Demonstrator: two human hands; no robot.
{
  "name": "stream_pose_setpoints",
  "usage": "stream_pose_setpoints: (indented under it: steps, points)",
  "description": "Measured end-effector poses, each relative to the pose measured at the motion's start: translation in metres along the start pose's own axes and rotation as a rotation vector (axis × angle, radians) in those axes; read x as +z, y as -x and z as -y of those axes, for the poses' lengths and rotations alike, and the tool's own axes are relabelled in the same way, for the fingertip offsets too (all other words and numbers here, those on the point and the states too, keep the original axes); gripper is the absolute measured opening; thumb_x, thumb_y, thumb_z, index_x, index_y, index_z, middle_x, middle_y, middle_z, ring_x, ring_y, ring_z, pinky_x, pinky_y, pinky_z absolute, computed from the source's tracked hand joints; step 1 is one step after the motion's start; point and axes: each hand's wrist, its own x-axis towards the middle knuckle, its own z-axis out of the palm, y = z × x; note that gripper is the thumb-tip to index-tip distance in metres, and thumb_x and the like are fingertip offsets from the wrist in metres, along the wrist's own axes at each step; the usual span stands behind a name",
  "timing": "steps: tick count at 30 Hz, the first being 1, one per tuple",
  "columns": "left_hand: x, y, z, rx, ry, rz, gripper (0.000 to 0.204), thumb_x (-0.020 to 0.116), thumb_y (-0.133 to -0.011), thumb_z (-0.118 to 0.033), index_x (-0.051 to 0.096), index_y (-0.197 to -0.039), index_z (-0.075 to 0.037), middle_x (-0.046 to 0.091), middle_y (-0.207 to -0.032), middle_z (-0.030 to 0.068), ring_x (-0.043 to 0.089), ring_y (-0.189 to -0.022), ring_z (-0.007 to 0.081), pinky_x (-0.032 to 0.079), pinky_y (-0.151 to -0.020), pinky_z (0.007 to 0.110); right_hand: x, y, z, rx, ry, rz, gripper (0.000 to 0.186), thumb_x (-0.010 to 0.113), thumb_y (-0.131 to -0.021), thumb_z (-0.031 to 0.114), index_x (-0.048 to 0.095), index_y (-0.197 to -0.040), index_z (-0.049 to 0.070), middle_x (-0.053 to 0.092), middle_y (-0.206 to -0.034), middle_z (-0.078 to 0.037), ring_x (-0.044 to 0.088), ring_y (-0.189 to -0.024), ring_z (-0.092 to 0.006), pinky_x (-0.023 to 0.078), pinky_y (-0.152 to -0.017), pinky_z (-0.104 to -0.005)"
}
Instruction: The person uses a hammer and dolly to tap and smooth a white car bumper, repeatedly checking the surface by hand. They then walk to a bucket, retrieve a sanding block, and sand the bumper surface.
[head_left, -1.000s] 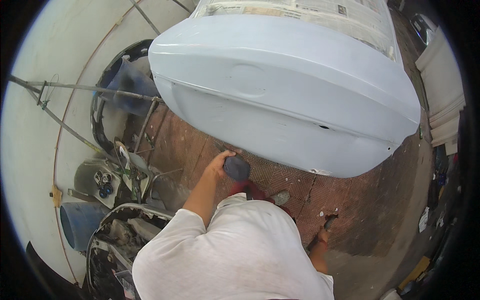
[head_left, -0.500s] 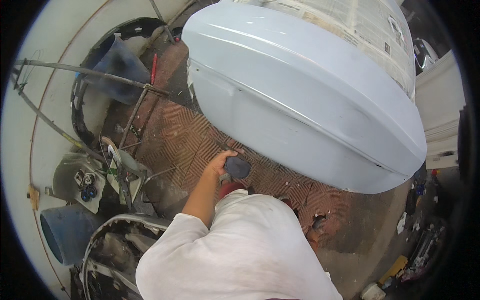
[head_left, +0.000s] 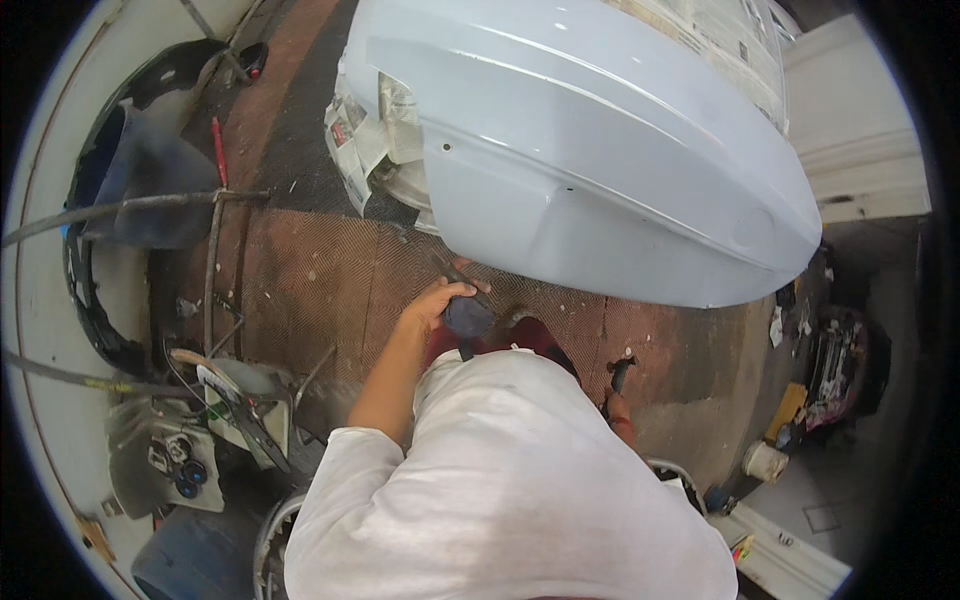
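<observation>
In front of my body, my left hand [head_left: 436, 302] is closed on the edge of a dark grey, flat pad [head_left: 468, 317] with rounded corners. Low at my right side, my right hand [head_left: 619, 406] is closed round a slim dark object [head_left: 622, 374] whose kind I cannot make out. Both hands are apart from the car. Ahead of me stretches its body panel [head_left: 600, 190], smooth and pale grey, with a raised crease and small holes. Newspaper masking [head_left: 690, 45] covers the car above the panel, and more paper [head_left: 352, 150] hangs at its left end.
At left, a metal pipe stand [head_left: 130, 207] stands before a dark bumper [head_left: 95, 290] and a blue bin [head_left: 160, 190]. Car parts [head_left: 165, 460] and a blue drum [head_left: 190, 555] lie nearer. Red-brown textured matting [head_left: 320, 270] covers the floor. A white bucket [head_left: 765, 462] sits at right.
My view has shifted, and the panel now shows higher, with its papered left end in sight. My right hand and its dark object have come further into view. The left hand keeps the pad.
</observation>
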Motion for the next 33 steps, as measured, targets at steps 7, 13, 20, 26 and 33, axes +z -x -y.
stream_pose_setpoints:
  steps: [7,13,20,26,33]
  points:
    - [-0.030,0.004,-0.016,-0.021,-0.260,0.078,0.092,0.068,-0.086,-0.005,0.022,-0.166,-0.006,0.077,-0.113,0.0151,0.069,-0.116,0.0260,0.050,-0.108,0.041,0.038,0.005,0.027,0.083,-0.090,-0.112,0.063,0.066,-0.102,0.038,0.057,-0.144,-0.007,0.056,-0.150,-0.023,0.057,-0.134,-0.0345,0.045,-0.111,-0.0433]
    - [-0.042,0.021,-0.050,-0.092,-0.279,0.037,0.092,0.070,-0.087,-0.005,0.021,-0.164,-0.002,0.077,-0.116,0.0149,0.070,-0.112,0.0233,0.052,-0.103,0.037,0.065,0.048,0.071,0.111,-0.309,-0.021,0.066,0.065,-0.103,0.040,0.053,-0.147,-0.008,0.055,-0.151,-0.024,0.057,-0.135,-0.0377,0.044,-0.113,-0.0449]
    - [-0.054,0.016,-0.119,-0.125,-0.560,0.324,0.095,0.071,-0.086,-0.002,0.017,-0.165,-0.003,0.077,-0.113,0.0160,0.074,-0.096,0.0205,0.059,-0.089,0.034,0.124,0.214,0.114,-0.317,-0.899,-0.596,0.067,0.062,-0.106,0.045,0.052,-0.145,-0.009,0.064,-0.134,-0.025,0.064,-0.121,-0.0362,0.048,-0.104,-0.0444]
    - [-0.050,0.017,-0.174,-0.227,-0.755,0.576,0.104,0.070,-0.084,-0.001,0.008,-0.167,-0.001,0.077,-0.109,0.0154,0.073,-0.104,0.0213,0.056,-0.096,0.036,0.159,0.375,0.172,-0.536,-1.120,-0.652,0.044,0.064,-0.106,0.036,0.057,-0.124,-0.004,0.071,-0.098,-0.016,0.070,-0.079,-0.0223,0.054,-0.065,-0.0340]
    - [-0.051,0.019,-0.183,-0.252,-0.759,0.592,0.102,0.070,-0.083,-0.003,0.013,-0.167,-0.004,0.077,-0.108,0.0155,0.072,-0.101,0.0212,0.056,-0.092,0.034,0.196,0.439,0.206,-0.891,-0.852,-0.533,0.043,0.070,-0.102,0.033,0.056,-0.121,-0.003,0.071,-0.083,-0.014,0.071,-0.070,-0.0249,0.054,-0.064,-0.0387]
